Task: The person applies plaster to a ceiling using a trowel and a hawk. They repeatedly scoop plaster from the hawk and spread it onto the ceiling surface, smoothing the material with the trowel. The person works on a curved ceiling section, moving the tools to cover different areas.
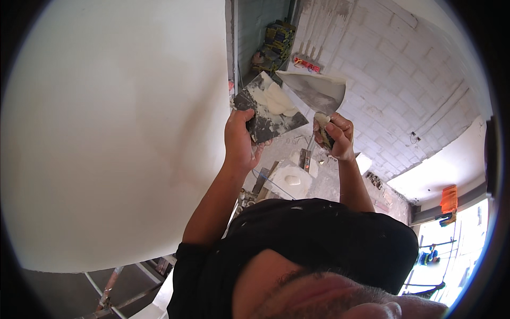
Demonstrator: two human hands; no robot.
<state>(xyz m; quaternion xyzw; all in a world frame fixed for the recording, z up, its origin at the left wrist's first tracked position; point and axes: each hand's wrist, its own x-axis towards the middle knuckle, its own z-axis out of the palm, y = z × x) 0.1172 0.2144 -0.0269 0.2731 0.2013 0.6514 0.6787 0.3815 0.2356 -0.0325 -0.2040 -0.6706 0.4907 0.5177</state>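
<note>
Right of the white wall (106, 133), left fingers (244, 114) clamp a hawk (260, 128), right fingers (334, 131) a putty knife (319, 93) by the handle, its surest hold; blade likely springy.

A wall of pale blocks (393, 80) stands on the right side, and near it there is a small red object (307, 64). Farther to the right, an orange item (449, 198) hangs near the bright opening (451, 255). At the lower left, metal tubes (110, 287) are visible.
</note>
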